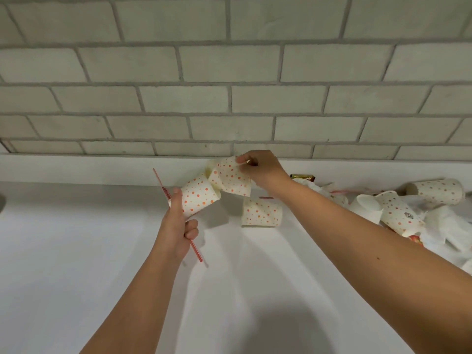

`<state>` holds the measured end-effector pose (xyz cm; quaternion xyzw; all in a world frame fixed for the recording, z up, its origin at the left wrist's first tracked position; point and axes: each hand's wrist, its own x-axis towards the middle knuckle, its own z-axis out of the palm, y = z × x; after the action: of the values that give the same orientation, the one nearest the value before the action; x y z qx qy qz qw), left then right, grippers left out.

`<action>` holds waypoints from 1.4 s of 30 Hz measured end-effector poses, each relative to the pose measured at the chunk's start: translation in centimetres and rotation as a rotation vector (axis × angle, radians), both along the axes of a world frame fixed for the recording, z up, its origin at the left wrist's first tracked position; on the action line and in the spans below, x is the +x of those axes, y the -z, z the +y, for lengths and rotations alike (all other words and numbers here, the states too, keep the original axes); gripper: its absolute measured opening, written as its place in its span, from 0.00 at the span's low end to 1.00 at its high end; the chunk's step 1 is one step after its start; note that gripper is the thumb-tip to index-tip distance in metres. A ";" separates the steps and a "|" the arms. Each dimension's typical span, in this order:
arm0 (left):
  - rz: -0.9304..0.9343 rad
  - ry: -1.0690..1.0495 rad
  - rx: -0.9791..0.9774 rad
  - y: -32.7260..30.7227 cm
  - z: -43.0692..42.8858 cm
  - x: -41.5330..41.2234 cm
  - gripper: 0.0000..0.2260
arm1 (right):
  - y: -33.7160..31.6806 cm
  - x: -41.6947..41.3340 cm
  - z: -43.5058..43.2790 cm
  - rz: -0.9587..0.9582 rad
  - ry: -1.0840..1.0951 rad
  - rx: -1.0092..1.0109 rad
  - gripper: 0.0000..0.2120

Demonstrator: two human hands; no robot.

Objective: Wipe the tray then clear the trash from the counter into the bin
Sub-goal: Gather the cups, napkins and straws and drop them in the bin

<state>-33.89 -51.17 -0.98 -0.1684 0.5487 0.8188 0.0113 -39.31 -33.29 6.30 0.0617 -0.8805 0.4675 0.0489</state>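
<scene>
My left hand (178, 226) grips a dotted paper cup (198, 198) together with a red striped straw (178, 215), held above the white counter (89, 251). My right hand (260, 169) pinches the rim of a second dotted paper cup (229, 178), and its open end touches the first cup's mouth. A third dotted cup (261, 213) lies on its side on the counter just below my right wrist. No tray or bin is in view.
Further right lie more dotted cups (436, 191) (398, 215), crumpled white napkins (449, 226), another straw (350, 191) and a gold-brown wrapper (302, 177). A grey brick wall (229, 98) backs the counter. A dark rounded edge (2, 200) shows at far left.
</scene>
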 end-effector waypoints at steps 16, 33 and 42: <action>-0.004 0.233 -0.055 -2.9 8.1 2.0 0.18 | -3.1 6.9 5.5 0.138 -0.115 0.410 0.16; 0.121 0.598 0.126 -6.0 24.2 8.7 0.17 | -5.2 19.6 19.0 0.136 0.500 -0.083 0.32; 0.034 0.886 0.089 -6.4 33.1 15.3 0.24 | -7.6 28.9 27.0 -0.080 0.580 -0.219 0.27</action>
<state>-18.54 -18.02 5.43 0.0973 0.5323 0.7604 0.3593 -10.41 -6.30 13.92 -0.2161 -0.8070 0.5283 0.1516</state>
